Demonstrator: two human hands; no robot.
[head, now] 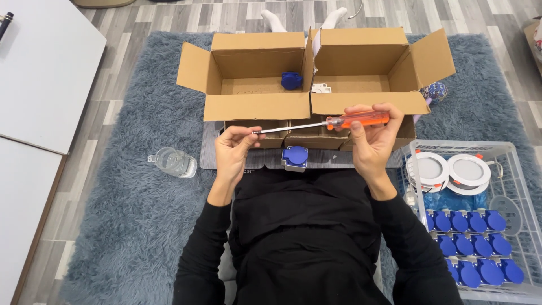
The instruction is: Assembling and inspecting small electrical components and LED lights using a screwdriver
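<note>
Screwdriver [324, 122]: held level above the blue socket [294, 157].
Right hand [370, 135]: fingers wrapped round the orange handle.
Left hand [234, 149]: fingertips pinched on the shaft tip.

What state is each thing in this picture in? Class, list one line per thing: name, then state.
Screwdriver: held level, off the floor.
Right hand: fingers closed on the orange handle.
Left hand: fingers pinching the shaft tip.
Left box: flaps open.
Right box: flaps open.
Blue socket: resting on the mat, lid shut.
Bottle: lying on its side.
Crate: open-topped, part filled.
</note>
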